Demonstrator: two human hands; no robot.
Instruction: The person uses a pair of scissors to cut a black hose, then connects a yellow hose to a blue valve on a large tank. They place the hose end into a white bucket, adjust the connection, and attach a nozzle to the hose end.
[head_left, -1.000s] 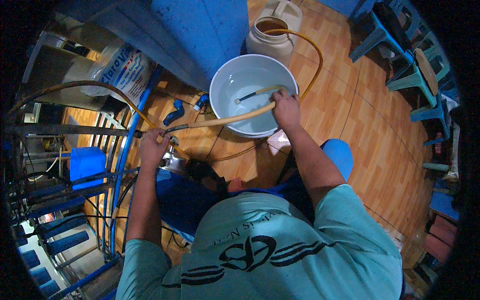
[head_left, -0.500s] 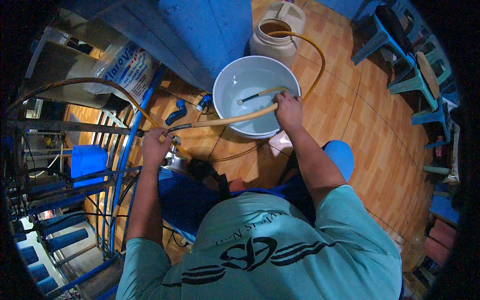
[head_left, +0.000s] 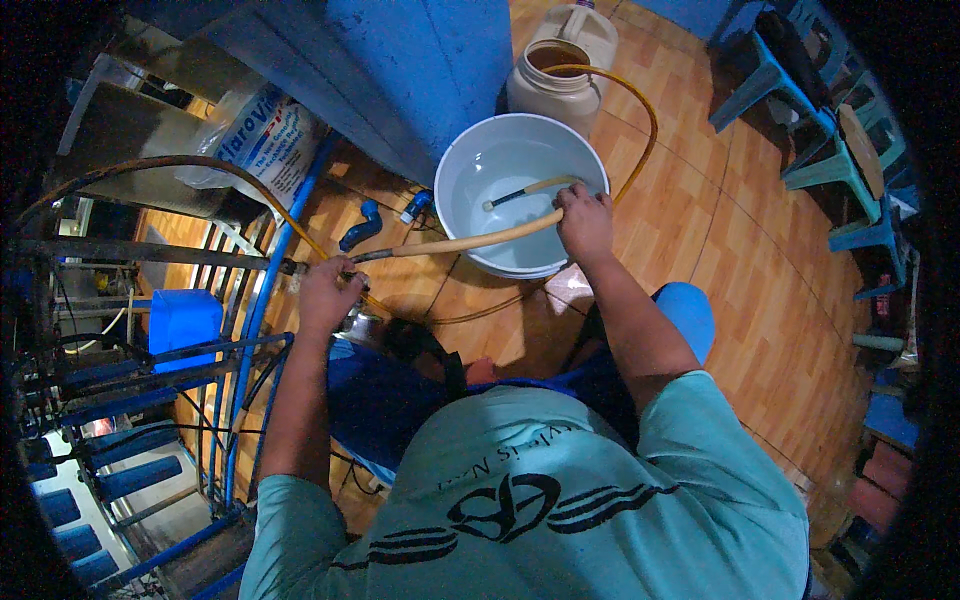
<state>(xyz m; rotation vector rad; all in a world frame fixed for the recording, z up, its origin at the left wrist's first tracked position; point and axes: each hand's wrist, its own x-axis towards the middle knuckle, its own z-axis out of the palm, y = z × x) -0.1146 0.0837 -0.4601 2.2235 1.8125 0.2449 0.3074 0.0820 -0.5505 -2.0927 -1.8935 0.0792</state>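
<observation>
My right hand (head_left: 587, 222) is closed round a tan hose (head_left: 475, 242) at the right rim of a white bucket (head_left: 447, 222) of clear liquid. The hose doubles back there, and its dark end piece with a pale tip (head_left: 497, 201) hangs inside the bucket. Near the dark other end of the hose, my left hand (head_left: 330, 295) has its fingers closed on a small fitting beside the end of a metal pipe (head_left: 210, 256). The fingers hide most of that fitting. A thin amber tube (head_left: 250, 183) arches past this hand.
Behind the bucket stands a beige jug (head_left: 552, 95) with another amber tube (head_left: 650, 115) in its mouth. A blue pipe elbow (head_left: 362, 226) lies on the wood-patterned floor. Metal racks with a blue bin (head_left: 185, 328) fill the left; plastic stools (head_left: 765, 75) line the right.
My left hand has shifted slightly right and turned, its fingers now lower round the fitting by the pipe end. My right hand keeps its hold on the hose. The whole view has shifted a little.
</observation>
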